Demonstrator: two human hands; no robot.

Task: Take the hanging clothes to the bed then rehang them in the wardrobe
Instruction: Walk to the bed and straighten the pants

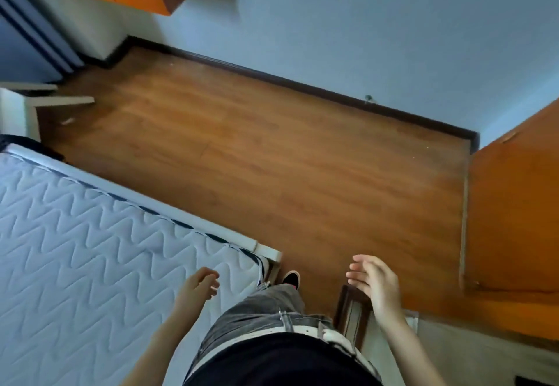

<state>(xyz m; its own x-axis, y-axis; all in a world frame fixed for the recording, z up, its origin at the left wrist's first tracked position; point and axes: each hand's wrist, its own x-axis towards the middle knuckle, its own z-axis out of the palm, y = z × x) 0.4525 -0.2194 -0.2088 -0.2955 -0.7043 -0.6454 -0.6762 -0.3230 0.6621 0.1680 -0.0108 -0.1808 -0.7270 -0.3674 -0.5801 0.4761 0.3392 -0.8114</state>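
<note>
The view looks down past a black top and grey jeans [266,304] with a white belt [290,330], one dark shoe [291,278] on the wood floor [272,158]. The left hand [198,284] hangs over the corner of the bed [90,249], fingers loosely curled, holding nothing. The right hand [373,282] is spread open, palm turned inward, also empty. The bed is a bare white mattress quilted in a zigzag pattern, with a dark piped edge, lying at lower left. An orange-brown wardrobe door [514,219] stands at right. No clothes show anywhere in view
</note>
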